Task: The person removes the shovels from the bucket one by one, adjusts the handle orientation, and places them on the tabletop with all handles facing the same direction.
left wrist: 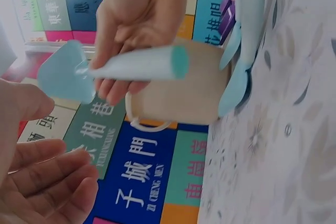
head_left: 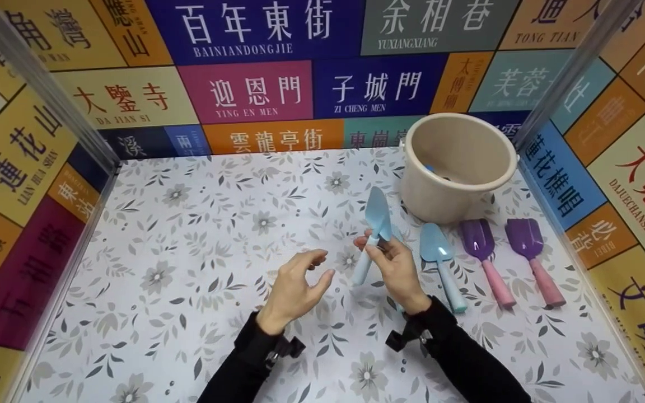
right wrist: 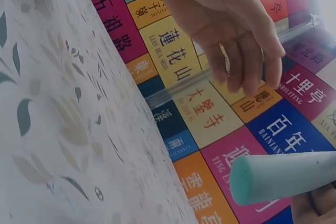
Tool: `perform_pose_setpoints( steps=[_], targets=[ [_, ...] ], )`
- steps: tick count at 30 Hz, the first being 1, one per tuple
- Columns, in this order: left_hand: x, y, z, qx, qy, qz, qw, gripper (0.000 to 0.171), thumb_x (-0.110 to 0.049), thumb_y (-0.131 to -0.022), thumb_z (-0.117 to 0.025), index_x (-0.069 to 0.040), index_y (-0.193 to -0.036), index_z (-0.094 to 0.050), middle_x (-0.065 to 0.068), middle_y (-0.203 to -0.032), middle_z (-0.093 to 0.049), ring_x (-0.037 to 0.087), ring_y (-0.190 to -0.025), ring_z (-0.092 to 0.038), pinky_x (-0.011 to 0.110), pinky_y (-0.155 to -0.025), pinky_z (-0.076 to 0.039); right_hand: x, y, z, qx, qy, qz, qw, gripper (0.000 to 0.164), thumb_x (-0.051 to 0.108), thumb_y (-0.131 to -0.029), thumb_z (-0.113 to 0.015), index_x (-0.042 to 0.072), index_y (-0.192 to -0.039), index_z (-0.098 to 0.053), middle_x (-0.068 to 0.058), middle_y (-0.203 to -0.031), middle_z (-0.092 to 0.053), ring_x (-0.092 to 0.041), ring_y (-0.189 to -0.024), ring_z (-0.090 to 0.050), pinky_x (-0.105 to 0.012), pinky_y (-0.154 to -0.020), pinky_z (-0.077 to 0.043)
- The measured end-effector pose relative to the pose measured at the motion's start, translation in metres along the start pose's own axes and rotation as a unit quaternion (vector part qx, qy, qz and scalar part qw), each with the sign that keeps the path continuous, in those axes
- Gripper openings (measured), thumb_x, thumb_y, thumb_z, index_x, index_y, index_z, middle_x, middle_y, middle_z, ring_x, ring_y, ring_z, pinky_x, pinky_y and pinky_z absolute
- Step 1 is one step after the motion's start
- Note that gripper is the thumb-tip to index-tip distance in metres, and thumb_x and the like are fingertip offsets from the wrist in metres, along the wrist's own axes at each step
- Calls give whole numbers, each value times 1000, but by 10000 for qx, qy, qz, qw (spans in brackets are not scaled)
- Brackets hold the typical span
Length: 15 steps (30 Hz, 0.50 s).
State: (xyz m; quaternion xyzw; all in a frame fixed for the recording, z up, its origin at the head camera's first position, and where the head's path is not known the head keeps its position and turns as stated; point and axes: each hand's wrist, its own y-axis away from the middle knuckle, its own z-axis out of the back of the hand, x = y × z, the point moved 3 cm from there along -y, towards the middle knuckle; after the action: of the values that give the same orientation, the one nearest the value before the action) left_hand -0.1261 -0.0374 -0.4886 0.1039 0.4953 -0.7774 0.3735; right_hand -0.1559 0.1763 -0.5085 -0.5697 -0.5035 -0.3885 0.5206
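Left hand (head_left: 297, 285): fingers half curled, thumb well apart, holding nothing. Right hand (head_left: 398, 268), at its 2 o'clock, pinches 1 blue trowel (head_left: 377, 215) near mid-length, blade toward 12, off the table (head_left: 205, 235). From right hand: 2 purple scoops (head_left: 478, 238) at 3 o'clock, beige bucket (head_left: 434, 196) at 1.

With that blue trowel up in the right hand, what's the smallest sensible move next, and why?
I'd probably bring the left hand in to take the raised blue trowel by its handle. The left hand is empty, thumb and fingers apart, while the right hand grips near the blade, leaving most of the handle exposed.
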Motion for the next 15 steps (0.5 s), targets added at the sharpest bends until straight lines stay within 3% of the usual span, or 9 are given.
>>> perform_pose_setpoints(
  steps=[4,10,15],
  targets=[
    [-6,1,-13,211,35,90,9997,30,-5,-86,-82,5,-113,-72,16,-97,-76,26,-86,-73,35,-77,-64,-1,6,-10,-31,-19,-13,10000,36,-2,-105,-58,-23,-133,-52,-6,-114,-78,-16,-114,-76,-28,-108,-57],
    [-13,4,-26,574,98,200,9981,32,-10,-89,-82,5,-115,-71,17,-101,-77,26,-89,-75,35,-81,-64,-2,15,-20,109,-211,-84,9997,39,-2,-105,-57,-24,-137,-48,9,-111,-78,-8,-113,-73,-22,-104,-56],
    [-15,6,-32,627,39,257,9977,30,-11,-89,-83,3,-114,-72,14,-98,-78,26,-86,-75,34,-80,-64,-2,19,-25,230,-345,81,9991,36,-1,-106,-57,-21,-136,-51,9,-113,-78,-8,-113,-74,-23,-102,-58]
  ],
)
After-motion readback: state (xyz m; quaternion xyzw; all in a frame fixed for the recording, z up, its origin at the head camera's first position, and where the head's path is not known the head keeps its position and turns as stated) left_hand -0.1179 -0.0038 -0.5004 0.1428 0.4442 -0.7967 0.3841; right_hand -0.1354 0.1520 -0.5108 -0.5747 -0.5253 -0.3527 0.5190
